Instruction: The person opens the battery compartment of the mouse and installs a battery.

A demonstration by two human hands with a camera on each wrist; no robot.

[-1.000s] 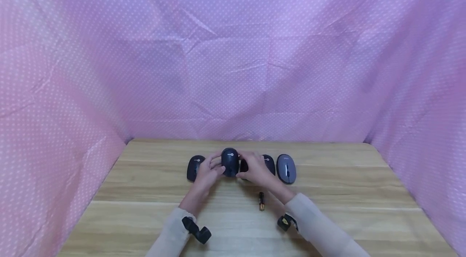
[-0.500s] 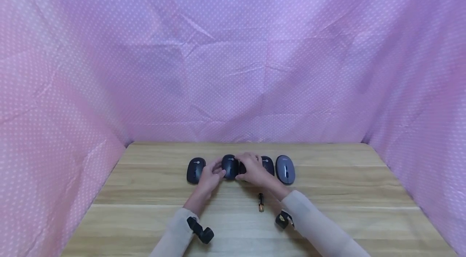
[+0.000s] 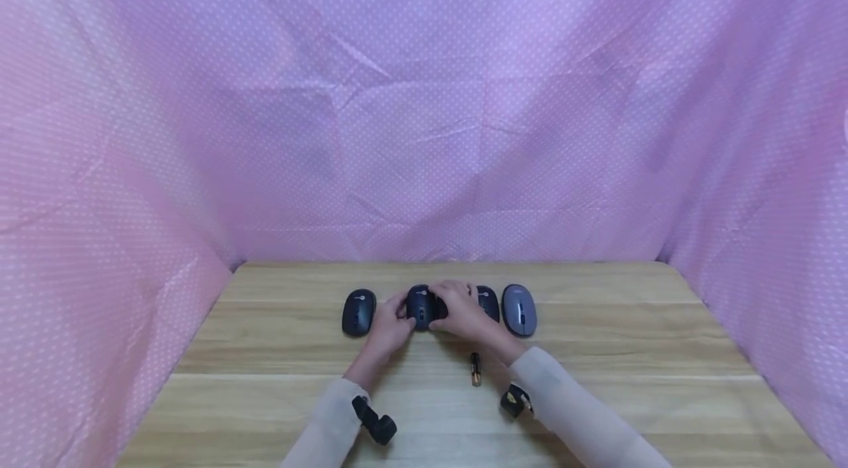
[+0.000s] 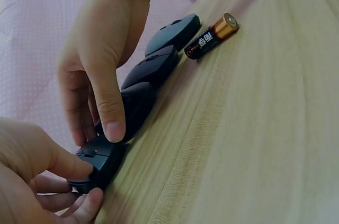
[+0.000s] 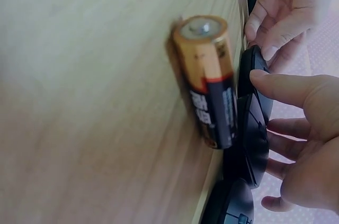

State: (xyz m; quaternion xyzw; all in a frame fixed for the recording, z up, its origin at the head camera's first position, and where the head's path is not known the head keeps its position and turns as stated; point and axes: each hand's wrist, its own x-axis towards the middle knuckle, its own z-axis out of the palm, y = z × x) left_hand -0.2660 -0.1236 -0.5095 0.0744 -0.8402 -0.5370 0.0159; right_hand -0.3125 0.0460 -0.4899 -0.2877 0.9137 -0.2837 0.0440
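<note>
A black computer mouse (image 3: 420, 307) lies mid-row on the table, with both hands on it. My left hand (image 3: 389, 324) grips its left side; in the left wrist view the thumb presses its top and fingers curl at its side. A small red light glows on that mouse (image 4: 108, 168). My right hand (image 3: 460, 310) arches over from the right, thumb and fingertips at the mouse's near and far edges. Beneath the right hand sits another black mouse (image 4: 140, 105), mostly hidden in the head view. An AA battery (image 5: 206, 81) lies on the table nearer the person.
Another black mouse (image 3: 358, 312) lies left of the left hand. To the right are a black mouse (image 3: 489, 302) and a grey mouse (image 3: 520, 310). Pink dotted cloth (image 3: 424, 159) hangs behind and beside the wooden table (image 3: 629, 350).
Both hands have lowered the mouse from above the table into the row. The left hand has shifted slightly right around it; the battery and the other mice stay put.
</note>
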